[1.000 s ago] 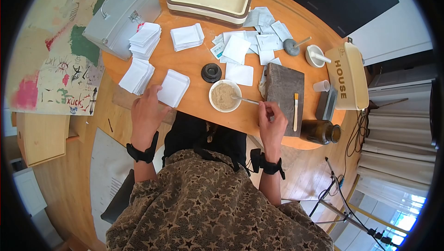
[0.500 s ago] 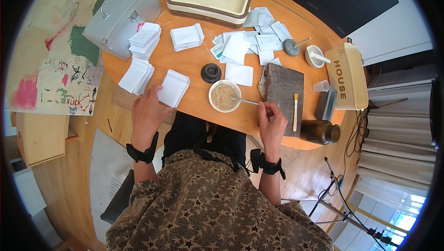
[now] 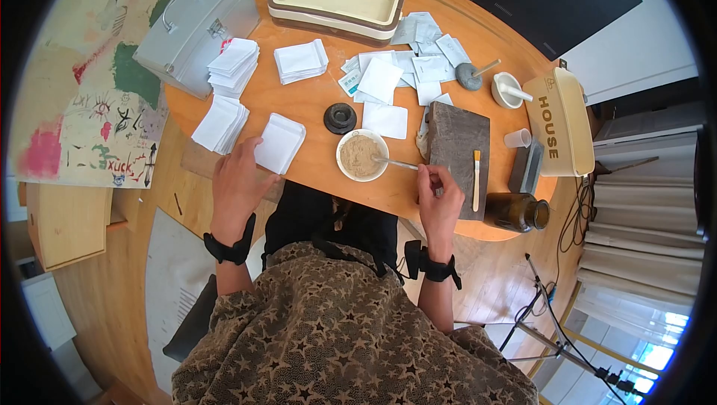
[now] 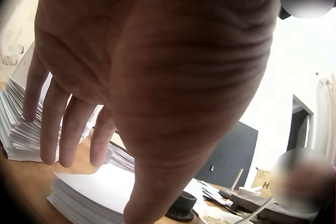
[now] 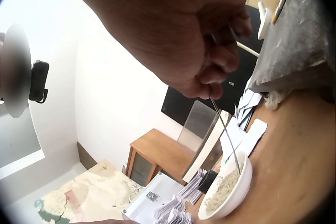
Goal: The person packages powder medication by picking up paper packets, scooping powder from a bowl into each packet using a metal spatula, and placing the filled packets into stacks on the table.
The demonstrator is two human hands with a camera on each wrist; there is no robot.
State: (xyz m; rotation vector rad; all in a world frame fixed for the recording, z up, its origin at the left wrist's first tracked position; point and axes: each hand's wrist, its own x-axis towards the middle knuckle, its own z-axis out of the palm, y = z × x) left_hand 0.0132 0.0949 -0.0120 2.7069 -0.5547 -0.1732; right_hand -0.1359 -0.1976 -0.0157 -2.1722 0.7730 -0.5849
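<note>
My right hand (image 3: 441, 200) pinches a thin metal handle (image 3: 403, 163), like a spoon's, between thumb and fingers. Its far end sits hidden in beige powder (image 3: 361, 154) inside a white bowl (image 3: 343, 170) near the table's front edge. In the right wrist view the handle (image 5: 226, 128) slants down from the fingertips into the bowl (image 5: 241, 190). My left hand (image 3: 237, 181) is held with loosely straight fingers beside a stack of white paper packets (image 3: 281, 144). The left wrist view shows its fingers spread above the stack (image 4: 89, 195), holding nothing.
More packet stacks (image 3: 221, 123) stand at left by a silver case (image 3: 187, 32). A black round lid-like piece (image 3: 340, 117) is behind the bowl. Loose packets (image 3: 382, 80) lie mid-table. At right are a dark stone slab (image 3: 452, 140), a brush (image 3: 476, 181), a brown jar (image 3: 515, 212) and a mortar (image 3: 506, 91).
</note>
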